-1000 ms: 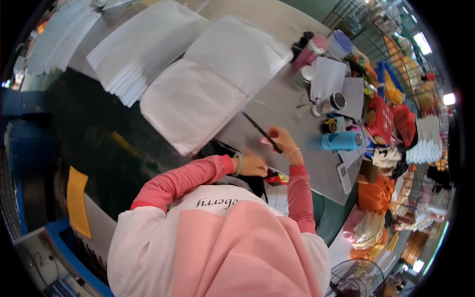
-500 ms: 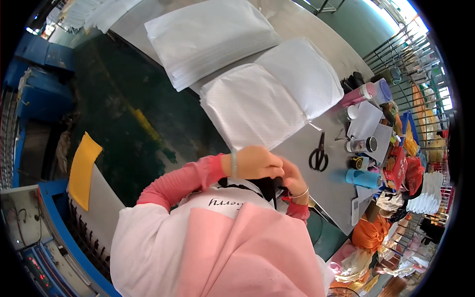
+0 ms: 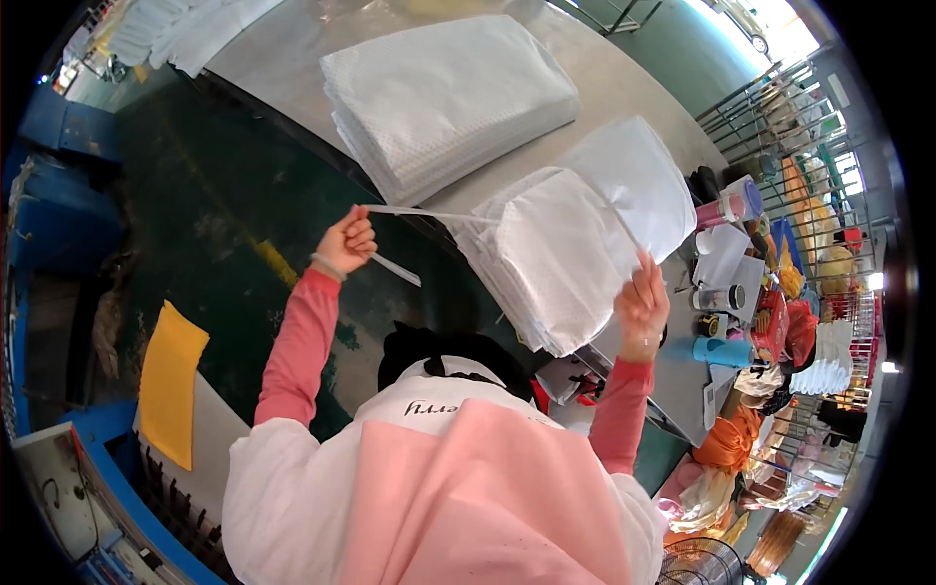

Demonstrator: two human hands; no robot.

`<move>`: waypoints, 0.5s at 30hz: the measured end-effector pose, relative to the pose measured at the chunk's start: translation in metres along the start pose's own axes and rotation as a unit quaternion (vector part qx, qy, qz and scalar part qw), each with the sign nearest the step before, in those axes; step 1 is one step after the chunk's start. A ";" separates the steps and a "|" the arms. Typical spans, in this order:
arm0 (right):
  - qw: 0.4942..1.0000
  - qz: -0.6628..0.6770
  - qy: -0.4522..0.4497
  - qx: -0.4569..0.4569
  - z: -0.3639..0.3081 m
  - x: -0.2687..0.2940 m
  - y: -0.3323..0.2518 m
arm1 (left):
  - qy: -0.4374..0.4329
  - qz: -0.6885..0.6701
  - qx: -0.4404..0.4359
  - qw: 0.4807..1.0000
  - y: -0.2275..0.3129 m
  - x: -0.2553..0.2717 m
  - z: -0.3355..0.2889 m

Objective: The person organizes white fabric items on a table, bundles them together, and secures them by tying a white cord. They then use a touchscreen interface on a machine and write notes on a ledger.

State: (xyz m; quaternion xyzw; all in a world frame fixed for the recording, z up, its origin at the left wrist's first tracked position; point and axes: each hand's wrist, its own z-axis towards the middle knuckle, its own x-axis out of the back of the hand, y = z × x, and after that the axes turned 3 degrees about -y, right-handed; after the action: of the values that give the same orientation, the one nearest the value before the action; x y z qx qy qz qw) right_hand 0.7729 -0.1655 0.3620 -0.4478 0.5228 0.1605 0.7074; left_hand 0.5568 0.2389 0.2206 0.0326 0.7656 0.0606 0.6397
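From where I stand, the person has both hands raised and spread apart, a narrow white strip (image 3: 429, 212) running between them and the near stack of white sheets (image 3: 551, 258). The left hand (image 3: 348, 241) is curled nearly into a fist around the strip, out over the floor (image 3: 224, 185) to the left of the stack; a loose tail slants down from it toward the right. The right hand (image 3: 641, 302) has its fingers bent in and pinches another length of strip, just beside the stack's right edge. So the stack lies between the hands and a little farther from the body, at the near edge of the tabletop (image 3: 624, 88). The strip reaches the stack's far side from both directions; I cannot tell how it passes in between.

Another white stack (image 3: 639, 180) adjoins it, far and to the right, while a thicker pile (image 3: 453, 102) sits far left. Along the right side stand a blue bottle (image 3: 723, 352), a clear jar with a black lid (image 3: 720, 298) and a pink tumbler (image 3: 720, 212).
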 end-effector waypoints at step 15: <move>0.396 -0.906 0.106 -0.102 0.327 0.203 0.176 | 0.327 0.012 -0.281 0.902 0.104 0.197 0.045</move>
State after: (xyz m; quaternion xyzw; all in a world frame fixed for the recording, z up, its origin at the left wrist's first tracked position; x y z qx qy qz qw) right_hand 0.9270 0.1436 0.1180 -0.7403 -0.1404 -0.5717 0.3245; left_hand 0.5627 0.3689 0.0346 -0.1611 0.8823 0.2880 0.3355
